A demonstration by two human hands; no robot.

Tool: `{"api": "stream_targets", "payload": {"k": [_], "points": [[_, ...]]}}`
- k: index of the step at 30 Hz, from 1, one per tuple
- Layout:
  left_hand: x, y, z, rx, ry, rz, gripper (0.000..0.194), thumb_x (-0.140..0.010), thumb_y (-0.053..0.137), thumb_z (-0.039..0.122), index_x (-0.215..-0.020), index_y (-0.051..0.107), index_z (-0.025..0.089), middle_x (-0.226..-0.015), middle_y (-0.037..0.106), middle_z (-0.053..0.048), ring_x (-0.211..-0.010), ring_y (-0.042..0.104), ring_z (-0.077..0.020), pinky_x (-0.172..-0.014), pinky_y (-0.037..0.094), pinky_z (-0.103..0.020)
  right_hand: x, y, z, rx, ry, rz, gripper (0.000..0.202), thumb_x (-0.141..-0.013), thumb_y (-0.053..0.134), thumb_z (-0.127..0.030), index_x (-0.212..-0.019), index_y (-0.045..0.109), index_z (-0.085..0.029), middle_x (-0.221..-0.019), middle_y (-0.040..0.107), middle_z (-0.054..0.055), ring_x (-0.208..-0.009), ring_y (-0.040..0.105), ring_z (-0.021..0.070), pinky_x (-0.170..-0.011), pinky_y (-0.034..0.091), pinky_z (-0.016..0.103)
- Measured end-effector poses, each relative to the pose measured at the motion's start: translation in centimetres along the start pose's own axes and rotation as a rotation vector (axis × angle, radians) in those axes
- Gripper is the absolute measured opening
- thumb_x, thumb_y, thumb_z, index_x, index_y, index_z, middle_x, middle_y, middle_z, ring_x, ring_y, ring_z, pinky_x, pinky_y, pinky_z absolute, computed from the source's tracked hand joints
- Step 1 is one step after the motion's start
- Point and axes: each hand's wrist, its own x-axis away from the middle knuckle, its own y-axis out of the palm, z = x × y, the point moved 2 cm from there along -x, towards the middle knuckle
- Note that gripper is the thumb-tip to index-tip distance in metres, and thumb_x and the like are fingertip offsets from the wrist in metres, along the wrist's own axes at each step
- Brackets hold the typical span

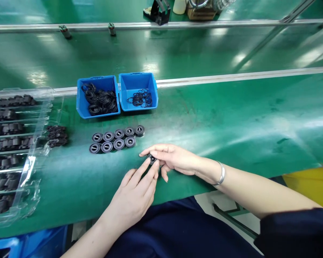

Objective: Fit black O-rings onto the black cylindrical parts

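Green bench [218, 114] | right hand [177, 159]: fingers [161, 155] pinch black part [152, 158], half-covered | left hand [134, 197] touching, grip unclear | tray [29, 171] cropped

- An assembly workshop spreads along a long green surface [204, 107].
- Blue bins [136, 81] hold black loops [142, 98].
- Matching round black pieces [118, 144] stand in rows.
- A clear tray [44, 93] carries ranks of dark parts [12, 144].

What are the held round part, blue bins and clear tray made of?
Held round part: perhaps plastic, from its dark surface; finish unclear. Blue bins: likely plastic, satin, given uniform colour and moulded rims. Clear tray: probably plastic, glossy: transparent, with bright glints.
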Motion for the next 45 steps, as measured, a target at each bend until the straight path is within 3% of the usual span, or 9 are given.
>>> {"api": "stream_targets", "payload": {"k": [4, 8, 11, 17, 20, 27, 33, 40, 45], "points": [[0.0, -0.2, -0.1, 0.005, 0.022, 0.008, 0.037, -0.094, 0.051, 0.022, -0.127, 0.063, 0.01, -0.155, 0.04, -0.013, -0.143, 0.036, -0.0315, -0.102, 0.036, -0.042, -0.1, -0.1, 0.6, 0.048, -0.033, 0.056, 0.03, -0.096, 0.061, -0.038, -0.111, 0.062, -0.013, -0.061, 0.063, 0.0, -0.047, 0.062, 0.0111, -0.045, 0.055, 0.02], [-0.1, 0.2, -0.1, -0.083, 0.05, 0.045, 0.034, -0.093, 0.052, 0.029, -0.12, 0.068, 0.015, -0.154, 0.044, -0.01, -0.143, 0.036, -0.0315, -0.1, 0.035, -0.041, -0.1, 0.1, 1.0, 0.05, -0.031, 0.105, 0.041, -0.09, 0.068, -0.048, -0.109, 0.061, -0.013, -0.061, 0.063, 0.001, -0.049, 0.063, 0.013, -0.043, 0.054, 0.019], [-0.7, 1.5, -0.3, -0.183, 0.025, 0.236, 0.028, -0.091, 0.052, 0.027, -0.11, 0.072, 0.02, -0.15, 0.05, -0.002, -0.138, 0.042, -0.0244, -0.092, 0.039, -0.035, -0.2, -0.2, 1.0, 0.026, -0.054, 0.113, 0.05, -0.09, 0.066, -0.055, -0.117, 0.059, -0.014, -0.069, 0.065, 0.003, -0.061, 0.068, 0.0166, -0.047, 0.056, 0.021], [-1.4, 2.8, -0.8, -0.257, 0.041, 0.461, 0.023, -0.088, 0.053, 0.02, -0.096, 0.074, 0.023, -0.134, 0.064, 0.0, -0.133, 0.046, -0.0163, -0.088, 0.041, -0.028, -0.3, -0.4, 0.9, 0.086, -0.08, 0.097, 0.048, -0.085, 0.07, -0.057, -0.103, 0.059, -0.014, -0.056, 0.06, 0.0, -0.041, 0.058, 0.0111, -0.037, 0.045, 0.016], [-1.0, 2.4, -0.8, -0.281, 0.054, 0.422, 0.024, -0.086, 0.054, 0.019, -0.099, 0.074, 0.022, -0.141, 0.058, 0.001, -0.137, 0.042, -0.0185, -0.09, 0.04, -0.029, -0.4, -0.2, 0.9, 0.097, -0.079, 0.113, 0.051, -0.083, 0.071, -0.059, -0.104, 0.059, -0.014, -0.058, 0.061, 0.0, -0.043, 0.06, 0.0124, -0.038, 0.047, 0.017], [-0.3, 0.8, 0.4, -0.143, -0.012, 0.078, 0.039, -0.095, 0.049, 0.032, -0.129, 0.062, 0.017, -0.156, 0.041, -0.007, -0.145, 0.032, -0.0257, -0.101, 0.035, -0.038, -0.2, 0.0, 0.8, 0.099, -0.111, 0.13, 0.045, -0.086, 0.072, -0.052, -0.107, 0.062, -0.014, -0.06, 0.06, -0.001, -0.048, 0.059, 0.0108, -0.044, 0.051, 0.019], [-0.2, 0.4, 0.4, -0.12, -0.038, 0.037, 0.041, -0.096, 0.049, 0.03, -0.133, 0.059, 0.015, -0.16, 0.032, -0.008, -0.148, 0.025, -0.0321, -0.102, 0.034, -0.043, -0.1, 0.1, 0.9, 0.086, -0.134, 0.165, 0.044, -0.088, 0.071, -0.052, -0.109, 0.061, -0.015, -0.066, 0.062, 0.0, -0.05, 0.06, 0.0104, -0.044, 0.052, 0.019], [-0.6, 0.5, 0.3, -0.139, -0.025, 0.039, 0.04, -0.097, 0.048, 0.03, -0.132, 0.06, 0.013, -0.158, 0.036, -0.009, -0.149, 0.025, -0.0325, -0.1, 0.036, -0.043, -0.2, 0.4, 1.0, 0.11, -0.159, 0.207, 0.043, -0.089, 0.069, -0.051, -0.11, 0.058, -0.014, -0.063, 0.06, -0.002, -0.049, 0.058, 0.0099, -0.044, 0.05, 0.018], [-2.1, -0.1, -1.4, -0.197, -0.094, 0.033, 0.04, -0.098, 0.046, 0.03, -0.13, 0.059, 0.011, -0.156, 0.039, -0.012, -0.147, 0.028, -0.0323, -0.101, 0.037, -0.044, -0.5, -0.6, 0.0, 0.154, -0.357, 0.347, 0.045, -0.093, 0.064, -0.048, -0.121, 0.051, -0.015, -0.069, 0.063, 0.0, -0.056, 0.059, 0.0108, -0.049, 0.051, 0.019]]}}
